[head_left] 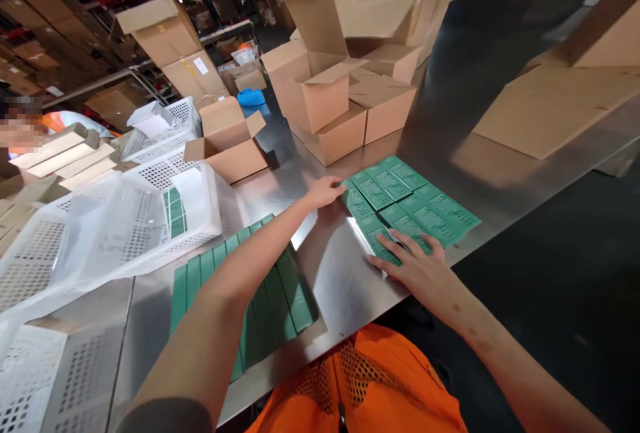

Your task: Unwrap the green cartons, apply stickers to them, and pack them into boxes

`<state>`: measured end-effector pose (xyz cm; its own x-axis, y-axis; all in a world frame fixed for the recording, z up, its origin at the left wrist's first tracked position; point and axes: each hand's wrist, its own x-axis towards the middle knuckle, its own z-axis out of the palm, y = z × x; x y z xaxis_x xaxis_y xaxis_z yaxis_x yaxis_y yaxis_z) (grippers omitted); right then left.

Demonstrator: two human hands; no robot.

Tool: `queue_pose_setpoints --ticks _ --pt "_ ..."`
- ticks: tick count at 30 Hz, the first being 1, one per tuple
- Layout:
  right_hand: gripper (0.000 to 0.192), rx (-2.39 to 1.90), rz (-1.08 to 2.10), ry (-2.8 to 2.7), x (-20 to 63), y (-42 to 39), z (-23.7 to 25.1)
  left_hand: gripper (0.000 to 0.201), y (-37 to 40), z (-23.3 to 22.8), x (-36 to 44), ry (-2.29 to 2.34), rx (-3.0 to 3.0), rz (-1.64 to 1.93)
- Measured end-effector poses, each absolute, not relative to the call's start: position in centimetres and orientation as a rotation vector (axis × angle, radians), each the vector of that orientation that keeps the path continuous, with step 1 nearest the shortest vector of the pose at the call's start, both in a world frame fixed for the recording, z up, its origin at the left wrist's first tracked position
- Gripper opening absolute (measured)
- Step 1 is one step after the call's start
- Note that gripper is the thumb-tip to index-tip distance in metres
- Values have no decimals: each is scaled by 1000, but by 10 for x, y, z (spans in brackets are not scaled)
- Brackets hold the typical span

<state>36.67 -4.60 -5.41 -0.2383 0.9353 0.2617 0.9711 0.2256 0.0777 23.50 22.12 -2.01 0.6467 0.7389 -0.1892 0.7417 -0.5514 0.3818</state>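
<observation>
A: Hands?

B: Left hand (pixel 327 191) lay palm down, fingers loosely together, on the 9 o'clock edge of the flat green printed cartons (pixel 407 203). Right hand (pixel 415 261) was spread flat, fingers splayed, pressing the 6 o'clock corner of that same group. Neither was pinching anything.

A: Where were the cartons?

B: On the shiny steel table (pixel 450 113), laid in rows, touching one another, near the front edge, at 3 o'clock from the left hand.

A: Anything else green?

B: A row of plain dark green flat packs (pixel 285 293) under the left forearm, at 7 o'clock from the printed group, well apart from it. A few more green packs (pixel 175 211) stood inside the white perforated plastic basket (pixel 150 246) at 9 o'clock.

A: Background?

B: Open brown cardboard boxes (pixel 320 96) at 12 o'clock, a flat cardboard sheet (pixel 550 109) at 2 o'clock, a small blue object (pixel 250 97) behind the boxes, too blurred to identify. Orange mesh vest (pixel 360 386) at the bottom.
</observation>
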Motion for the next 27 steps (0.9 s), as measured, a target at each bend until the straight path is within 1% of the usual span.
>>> queue_pose_setpoints --ticks 4,7,11,12,14,16,18,22,27 --pt "27 -1705 -157 -2234 347 -46 -67 44 223 -13 228 1183 2433 -17" --pt "24 -1550 65 -2121 310 -46 -76 39 232 4 195 1207 2434 -151" --pt "27 -1405 293 -2047 257 -42 -83 21 238 22 145 1249 2440 -409" --pt "30 -1389 337 -2029 249 -41 -83 21 237 24 135 1260 2444 -447" --pt "35 -1369 394 -2004 239 -39 -83 29 233 23 122 1287 2456 -477" --pt "34 -1361 400 -2005 238 -37 -82 39 230 20 116 1320 2463 -476" --pt "32 -1366 373 -2019 239 -36 -80 43 229 16 114 1345 2457 -476" --pt "36 -1378 401 -2011 242 -36 -79 37 233 16 115 1334 2428 -501" --pt "51 -1373 474 -1959 242 -34 -77 30 236 21 123 1359 2420 -595"
